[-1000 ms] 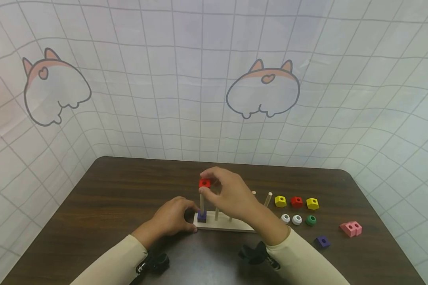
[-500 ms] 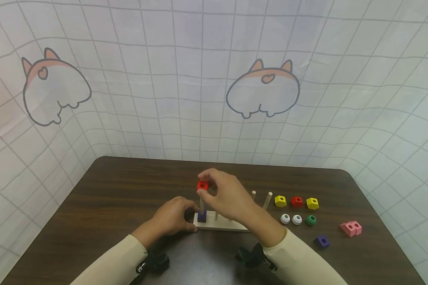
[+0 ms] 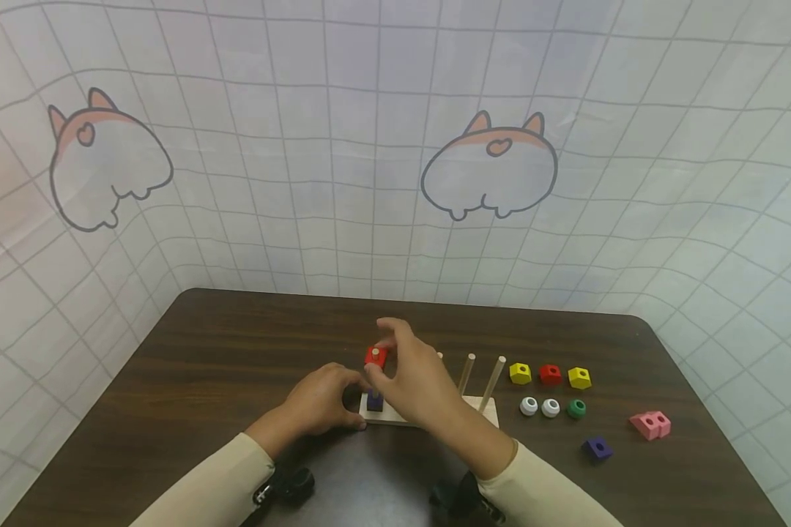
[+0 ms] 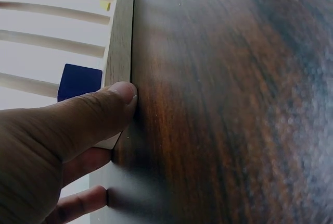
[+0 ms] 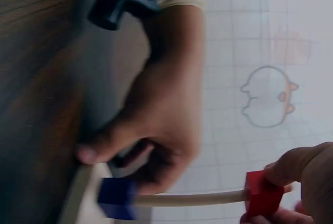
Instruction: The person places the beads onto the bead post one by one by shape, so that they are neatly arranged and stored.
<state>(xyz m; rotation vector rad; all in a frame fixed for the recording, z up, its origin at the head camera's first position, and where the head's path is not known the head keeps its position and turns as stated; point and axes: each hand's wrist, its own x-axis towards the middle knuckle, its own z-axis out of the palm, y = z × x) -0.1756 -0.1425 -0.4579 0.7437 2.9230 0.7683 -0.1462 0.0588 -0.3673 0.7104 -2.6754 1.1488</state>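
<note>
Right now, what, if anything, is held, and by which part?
The right grip pinches the red block by opposite sides; the left grip holds the wooden base at its left end.

This looks to me like a small screened-off filming corner; whether it belongs to a home, an office or a lab, I can't tell. Pale sheeting (image 3: 356, 183), printed with a grey grid and cartoon animal rears (image 3: 491, 176), hangs in soft ripples behind and on both sides. It closes in a dark wood-grain tabletop (image 3: 257, 340) with rounded far corners. Black devices (image 3: 296, 485) at the person's sleeve cuffs (image 3: 253, 452) suggest recording gear, while the wooden peg board (image 3: 392, 416) and bright toy-like blocks (image 3: 550, 375) give it a playroom touch.
</note>
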